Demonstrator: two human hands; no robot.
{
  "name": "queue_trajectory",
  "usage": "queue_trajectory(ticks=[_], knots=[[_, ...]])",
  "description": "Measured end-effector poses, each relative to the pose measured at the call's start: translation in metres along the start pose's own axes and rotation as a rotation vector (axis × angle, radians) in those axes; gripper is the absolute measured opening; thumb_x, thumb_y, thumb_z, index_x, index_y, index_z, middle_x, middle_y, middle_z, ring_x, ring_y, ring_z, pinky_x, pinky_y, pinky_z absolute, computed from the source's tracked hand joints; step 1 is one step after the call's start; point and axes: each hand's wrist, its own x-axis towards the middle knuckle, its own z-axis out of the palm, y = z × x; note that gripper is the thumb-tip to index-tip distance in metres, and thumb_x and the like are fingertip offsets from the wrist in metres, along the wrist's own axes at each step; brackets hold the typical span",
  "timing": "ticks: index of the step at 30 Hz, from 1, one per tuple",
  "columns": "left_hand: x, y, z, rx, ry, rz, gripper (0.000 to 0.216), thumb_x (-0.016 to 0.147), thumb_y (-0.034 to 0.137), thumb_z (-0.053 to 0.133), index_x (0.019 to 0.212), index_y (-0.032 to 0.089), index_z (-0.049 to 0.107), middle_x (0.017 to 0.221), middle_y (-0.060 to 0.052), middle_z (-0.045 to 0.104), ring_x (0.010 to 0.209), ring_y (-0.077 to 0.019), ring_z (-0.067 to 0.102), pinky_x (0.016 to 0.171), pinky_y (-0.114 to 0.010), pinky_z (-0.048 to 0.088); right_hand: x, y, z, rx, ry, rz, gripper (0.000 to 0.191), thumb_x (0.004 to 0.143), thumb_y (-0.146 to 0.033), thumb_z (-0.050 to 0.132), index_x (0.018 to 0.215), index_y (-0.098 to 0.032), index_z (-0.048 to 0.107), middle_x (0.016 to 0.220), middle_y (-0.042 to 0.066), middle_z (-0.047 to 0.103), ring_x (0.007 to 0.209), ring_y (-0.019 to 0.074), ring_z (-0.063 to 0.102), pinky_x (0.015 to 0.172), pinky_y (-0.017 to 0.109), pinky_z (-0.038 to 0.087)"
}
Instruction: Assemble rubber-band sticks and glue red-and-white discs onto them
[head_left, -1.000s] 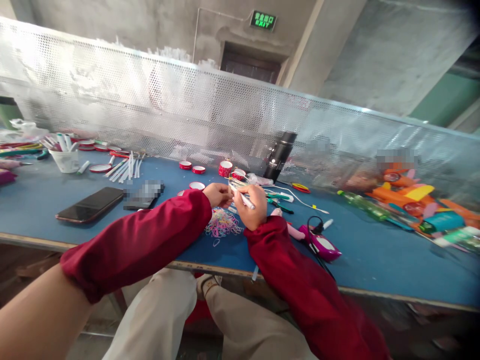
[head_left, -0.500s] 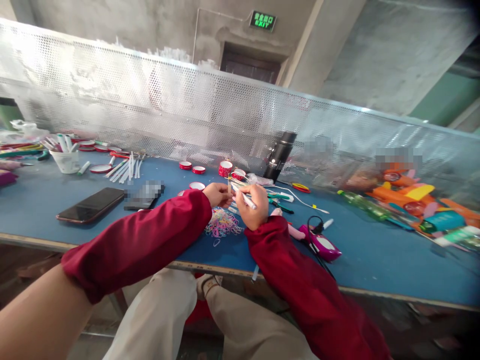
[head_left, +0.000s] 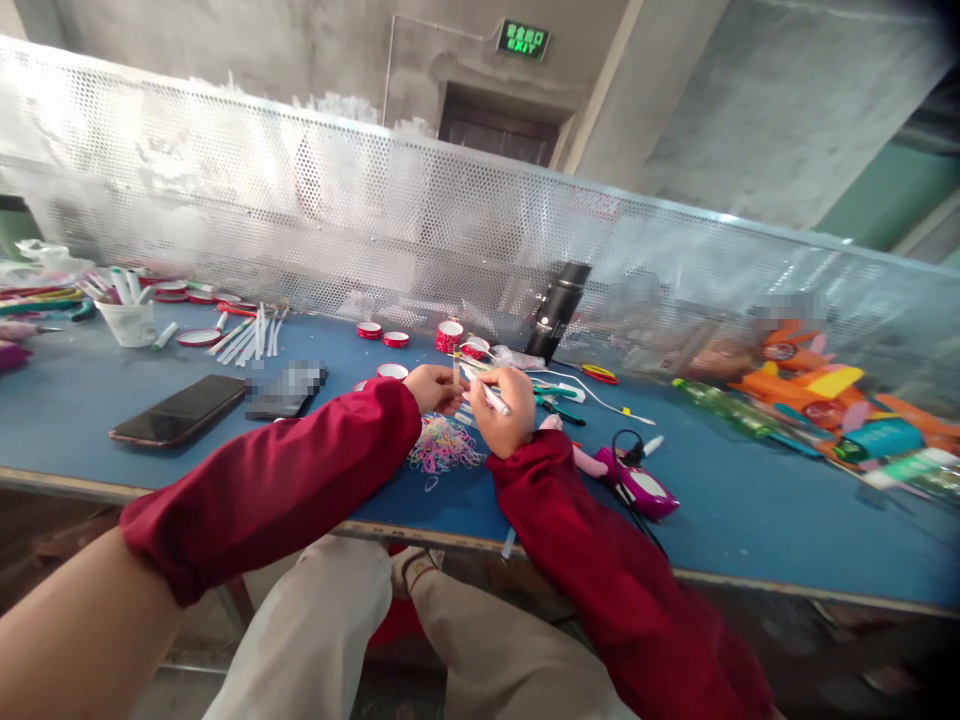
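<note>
My right hand is closed around a white marker pen, its tip end pointing toward my other hand. Between the fingers of my left hand stands a small, narrow pale strip, pinched upright; its material is too small to make out. The two hands almost meet, and the pen's tip lies close to the strip, but I cannot tell whether they touch. Just below them on the blue table is a heap of thin coloured rubber bands.
Red-and-white tape rolls and a tilted black bottle stand behind my hands. Green-handled pliers and a purple device lie rightward. Leftward are a phone and a cup of markers. Orange toy parts sit far right.
</note>
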Motion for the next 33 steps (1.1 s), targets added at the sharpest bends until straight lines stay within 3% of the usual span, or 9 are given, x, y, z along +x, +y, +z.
queue_trajectory(ticks=[14,28,33], knots=[[0.0025,-0.0017,-0.0015,0.008,-0.007,0.005,0.011,0.081,0.005,0.066,0.075,0.011,0.061,0.058,0.001,0.061,0.049,-0.0082,0.058,0.057,-0.022,0.050,0.0009,-0.0017,-0.0005,0.028,-0.024,-0.045,0.007,0.085,-0.023,0.060,0.079,-0.023,0.056,0.074,0.003,0.066,0.074,0.0211,0.060,0.076,0.037,0.046],[0.0044,-0.0033,-0.0027,-0.004,-0.013,0.014,0.009,0.081,0.002,0.064,0.082,0.012,0.064,0.059,0.001,0.061,0.049,-0.0076,0.057,0.057,-0.021,0.050,0.0002,-0.0005,-0.0003,-0.006,-0.003,-0.014,0.008,0.086,-0.024,0.060,0.079,-0.023,0.056,0.072,0.003,0.064,0.073,0.0212,0.060,0.075,0.038,0.046],[0.0014,-0.0013,-0.0004,0.014,-0.014,0.000,0.014,0.083,0.003,0.062,0.071,0.011,0.059,0.056,0.001,0.059,0.047,-0.0082,0.056,0.055,-0.022,0.050,0.0002,-0.0018,0.0005,0.035,-0.010,-0.050,0.006,0.086,-0.023,0.059,0.080,-0.023,0.056,0.075,0.003,0.066,0.075,0.0210,0.060,0.077,0.038,0.046]])
